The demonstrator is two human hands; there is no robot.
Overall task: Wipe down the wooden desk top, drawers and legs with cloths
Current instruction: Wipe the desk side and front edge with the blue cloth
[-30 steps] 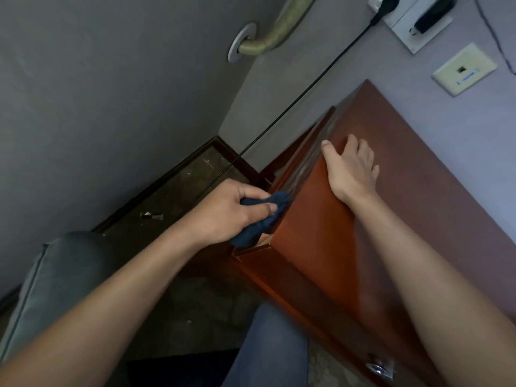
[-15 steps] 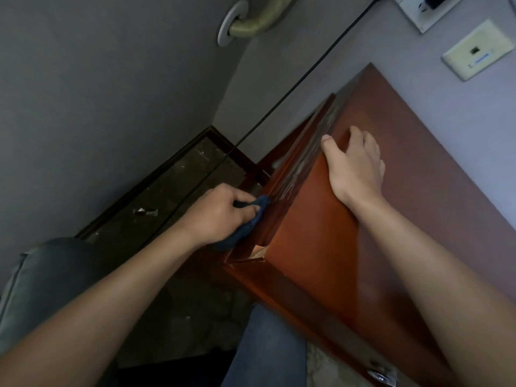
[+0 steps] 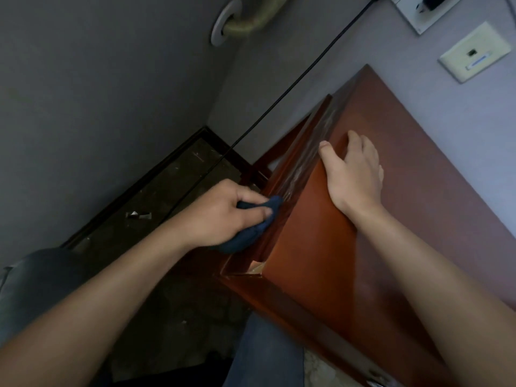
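The reddish wooden desk (image 3: 424, 191) fills the right of the view, its top slanting up to the wall. My left hand (image 3: 223, 213) grips a dark blue cloth (image 3: 251, 233) and presses it against the desk's left side panel, just under the top's edge. My right hand (image 3: 354, 174) lies flat on the desk top at its left edge, the thumb hooked over that edge. Pale dusty streaks show on the edge (image 3: 315, 152) above the cloth. A metal drawer knob (image 3: 375, 382) peeks in at the bottom.
A black cable (image 3: 279, 101) runs from a wall socket (image 3: 427, 9) down to the dark floor (image 3: 167, 196) beside the desk. A wall plate (image 3: 474, 54) and a brass grab bar (image 3: 251, 20) sit on the walls. My jeans-clad knees (image 3: 265, 356) are below.
My left hand has slid the cloth along the desk's side panel, away from the front corner and a little lower. My right hand stays flat on the top; the view has shifted slightly.
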